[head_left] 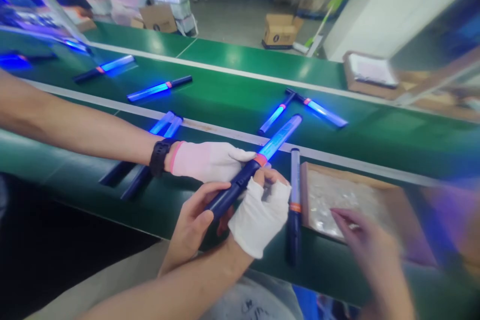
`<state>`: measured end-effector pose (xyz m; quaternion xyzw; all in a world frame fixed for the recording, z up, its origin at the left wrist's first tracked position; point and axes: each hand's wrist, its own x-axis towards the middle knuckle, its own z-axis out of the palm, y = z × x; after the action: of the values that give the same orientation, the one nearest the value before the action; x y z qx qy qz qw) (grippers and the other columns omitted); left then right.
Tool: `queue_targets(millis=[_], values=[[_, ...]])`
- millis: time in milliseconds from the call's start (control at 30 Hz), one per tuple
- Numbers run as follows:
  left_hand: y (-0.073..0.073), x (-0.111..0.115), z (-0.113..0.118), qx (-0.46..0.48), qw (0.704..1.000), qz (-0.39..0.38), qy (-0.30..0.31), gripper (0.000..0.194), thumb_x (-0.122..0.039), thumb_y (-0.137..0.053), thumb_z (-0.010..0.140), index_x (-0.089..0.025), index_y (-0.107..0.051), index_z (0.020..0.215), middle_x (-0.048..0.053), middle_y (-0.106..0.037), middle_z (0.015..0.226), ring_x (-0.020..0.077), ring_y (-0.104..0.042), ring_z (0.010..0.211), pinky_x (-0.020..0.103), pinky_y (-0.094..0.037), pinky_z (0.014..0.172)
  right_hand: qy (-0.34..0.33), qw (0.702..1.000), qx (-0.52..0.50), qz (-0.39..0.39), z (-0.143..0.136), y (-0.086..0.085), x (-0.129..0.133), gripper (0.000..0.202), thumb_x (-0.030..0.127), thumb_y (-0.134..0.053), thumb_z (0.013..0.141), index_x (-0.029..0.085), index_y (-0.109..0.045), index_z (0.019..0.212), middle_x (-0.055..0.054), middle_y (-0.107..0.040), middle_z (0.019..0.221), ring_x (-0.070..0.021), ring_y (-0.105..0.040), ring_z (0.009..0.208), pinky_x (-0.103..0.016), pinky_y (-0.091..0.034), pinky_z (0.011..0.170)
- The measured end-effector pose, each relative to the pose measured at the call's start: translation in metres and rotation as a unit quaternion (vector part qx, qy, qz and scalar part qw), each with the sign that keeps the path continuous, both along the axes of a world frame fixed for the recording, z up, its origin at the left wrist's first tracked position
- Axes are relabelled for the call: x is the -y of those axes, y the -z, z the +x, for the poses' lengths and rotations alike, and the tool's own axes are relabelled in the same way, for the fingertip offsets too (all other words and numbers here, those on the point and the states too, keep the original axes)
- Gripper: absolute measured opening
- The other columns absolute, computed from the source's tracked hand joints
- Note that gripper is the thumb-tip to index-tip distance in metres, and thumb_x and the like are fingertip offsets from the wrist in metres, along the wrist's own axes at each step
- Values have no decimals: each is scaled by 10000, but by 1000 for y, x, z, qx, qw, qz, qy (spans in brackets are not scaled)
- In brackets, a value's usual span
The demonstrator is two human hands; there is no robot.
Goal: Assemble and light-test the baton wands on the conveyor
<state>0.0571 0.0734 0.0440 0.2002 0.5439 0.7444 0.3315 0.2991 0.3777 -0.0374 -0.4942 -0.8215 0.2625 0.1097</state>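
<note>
A lit blue light wand with a dark handle and an orange ring is held slantwise at the centre. My left hand, bare, grips the lower end of its handle. Two white-gloved hands of a co-worker, one behind the wand and one in front, also touch it around the ring. At the right, my right hand, also bare, is over a cardboard box of small clear items, thumb and fingers pinched together. Whatever is between them is too small to tell. Another wand lies between the wand being held and the box.
More light wands lie on the green work surface: two crossing behind, two under the co-worker's watch arm, several at the far left. A box with white contents stands back right. Cartons sit beyond.
</note>
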Motion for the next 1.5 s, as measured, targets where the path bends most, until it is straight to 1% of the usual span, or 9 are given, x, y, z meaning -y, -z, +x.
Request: queue_targets(millis=[300, 500, 567, 800, 900, 1067, 1233, 1333, 1500], values=[[-1, 0, 1, -7, 1000, -11, -12, 392, -555, -576, 1036, -323, -722, 1317, 44, -715, 966, 178, -613, 762, 239, -520, 618, -19, 1000, 18, -2, 1, 7, -3, 682, 825, -514, 781, 239, -823, 943, -81, -795, 1015, -235, -654, 638, -400, -502, 703], [1, -3, 0, -10, 1000, -2, -21, 392, -529, -603, 1023, -323, -728, 1333, 46, -687, 868, 168, -574, 696, 245, -488, 574, -48, 995, 90, 15, 6, 27, -7, 650, 724, -458, 798, 249, -816, 1061, -97, -784, 1038, -324, -725, 909, -437, -507, 800], [4, -3, -1, -10, 1000, 1, -24, 396, -516, -606, 1017, -312, -732, 1331, 55, -694, 877, 171, -579, 687, 248, -486, 560, -62, 991, 117, 4, 5, 34, -9, 639, 681, -481, 789, 240, -814, 1110, -108, -783, 1041, -332, -726, 918, -431, -499, 792], [0, -9, -3, 14, 999, 21, -43, 402, -541, -701, 951, -336, -778, 1288, 50, -705, 803, 156, -577, 625, 210, -467, 502, -103, 988, 118, -12, -8, 34, -9, 392, 464, -496, 861, 225, -807, 834, -93, -787, 887, -260, -726, 806, -334, -449, 706], [-4, -10, -1, 29, 998, 21, -49, 408, -545, -732, 929, -331, -784, 1273, 50, -703, 806, 152, -574, 632, 202, -468, 502, -87, 990, 109, 19, -9, 29, -4, 461, 508, -465, 938, 222, -820, 868, -112, -795, 928, -270, -721, 790, -340, -434, 688], [0, -9, -3, 27, 998, 19, -58, 411, -545, -723, 936, -326, -773, 1280, 58, -710, 823, 153, -577, 629, 203, -469, 498, -67, 993, 69, 66, -7, 28, -2, 522, 528, -424, 961, 199, -829, 949, -143, -796, 1052, -307, -746, 948, -370, -506, 800], [10, -8, -9, 33, 998, 55, -22, 448, -541, -730, 949, -307, -738, 1331, 50, -694, 802, 147, -593, 624, 193, -490, 493, -42, 995, 49, 76, -9, 34, -10, 544, 571, -426, 900, 198, -821, 934, -129, -799, 961, -314, -755, 844, -381, -524, 746], [12, -8, -9, 33, 997, 59, -31, 489, -541, -734, 948, -298, -703, 1371, 51, -694, 838, 150, -605, 642, 199, -510, 503, -34, 995, 54, 79, -9, 36, -11, 560, 585, -404, 901, 208, -811, 973, -121, -797, 996, -334, -755, 870, -407, -518, 768], [13, -10, -6, 57, 995, 58, -53, 574, -556, -767, 918, -279, -667, 1410, 39, -678, 817, 138, -584, 612, 188, -487, 477, -19, 995, 62, 76, -6, 35, -8, 550, 580, -394, 895, 220, -787, 1031, -119, -777, 867, -344, -739, 785, -410, -471, 709]])
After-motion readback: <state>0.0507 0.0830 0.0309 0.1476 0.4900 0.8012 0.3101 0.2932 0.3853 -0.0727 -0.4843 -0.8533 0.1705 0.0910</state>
